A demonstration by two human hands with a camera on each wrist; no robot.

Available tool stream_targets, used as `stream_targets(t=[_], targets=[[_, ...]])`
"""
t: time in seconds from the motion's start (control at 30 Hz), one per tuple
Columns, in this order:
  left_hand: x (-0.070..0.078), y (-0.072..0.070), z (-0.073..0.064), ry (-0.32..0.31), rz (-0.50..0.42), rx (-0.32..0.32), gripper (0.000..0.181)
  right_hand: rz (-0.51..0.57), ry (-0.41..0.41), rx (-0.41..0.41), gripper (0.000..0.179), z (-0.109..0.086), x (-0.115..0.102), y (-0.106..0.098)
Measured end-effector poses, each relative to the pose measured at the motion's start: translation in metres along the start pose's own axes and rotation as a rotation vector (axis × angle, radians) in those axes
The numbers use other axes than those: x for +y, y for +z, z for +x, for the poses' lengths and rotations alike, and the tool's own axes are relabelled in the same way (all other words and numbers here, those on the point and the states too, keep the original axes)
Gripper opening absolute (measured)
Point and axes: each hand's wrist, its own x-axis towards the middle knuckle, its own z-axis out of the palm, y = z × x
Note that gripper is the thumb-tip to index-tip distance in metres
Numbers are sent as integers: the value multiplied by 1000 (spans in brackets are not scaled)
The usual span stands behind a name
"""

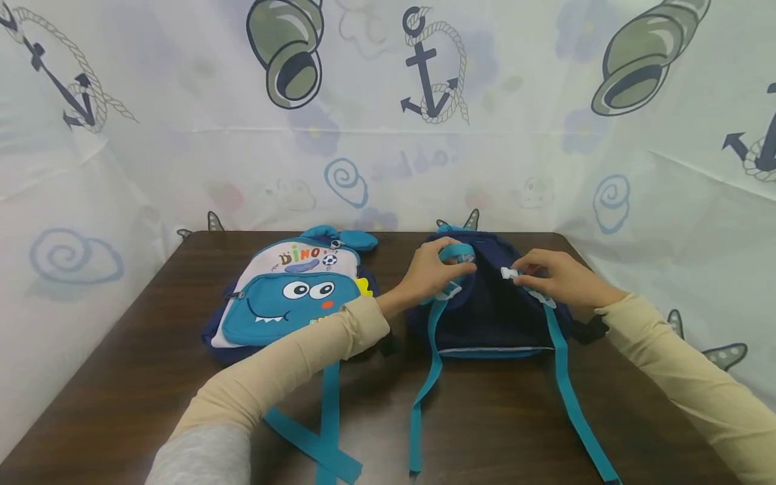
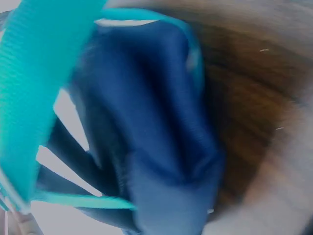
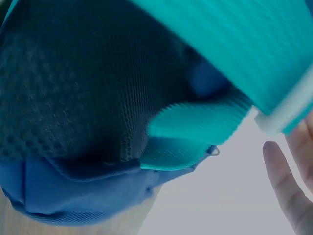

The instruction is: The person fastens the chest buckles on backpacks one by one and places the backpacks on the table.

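In the head view a navy backpack (image 1: 491,323) lies with its back panel up on the table's right half. My left hand (image 1: 433,273) pinches a looped teal strap (image 1: 456,251) at the bag's left side. Opposite it, my right hand (image 1: 554,275) pinches a small white plastic buckle (image 1: 509,273) between thumb and fingers. A gap over the back panel separates the two hands. Teal webbing (image 2: 39,73) crosses the left wrist view close up. In the right wrist view, fingers (image 3: 283,186) show beside a white buckle (image 3: 283,112) on a teal strap (image 3: 234,44).
A second backpack (image 1: 291,296) with a dinosaur face lies front up on the left, under my left forearm. Its teal straps (image 1: 330,404) trail toward the near edge of the brown table (image 1: 151,377). Two loose strap ends (image 1: 570,384) hang forward from the navy bag.
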Motion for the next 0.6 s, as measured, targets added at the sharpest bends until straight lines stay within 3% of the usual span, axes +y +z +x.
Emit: stream_targets(t=[0.1, 0.27, 0.43, 0.6], targets=[[8, -8, 4, 1, 49, -23, 28, 49, 59, 16, 26, -2, 6, -9], [18, -18, 11, -16, 209, -158, 33, 48, 126, -10, 32, -5, 11, -22], [21, -20, 18, 35, 318, -243, 32, 13, 94, -9, 29, -2, 4, -27], [17, -11, 18, 93, 333, -246, 34, -62, 27, -18, 24, 4, -7, -22]])
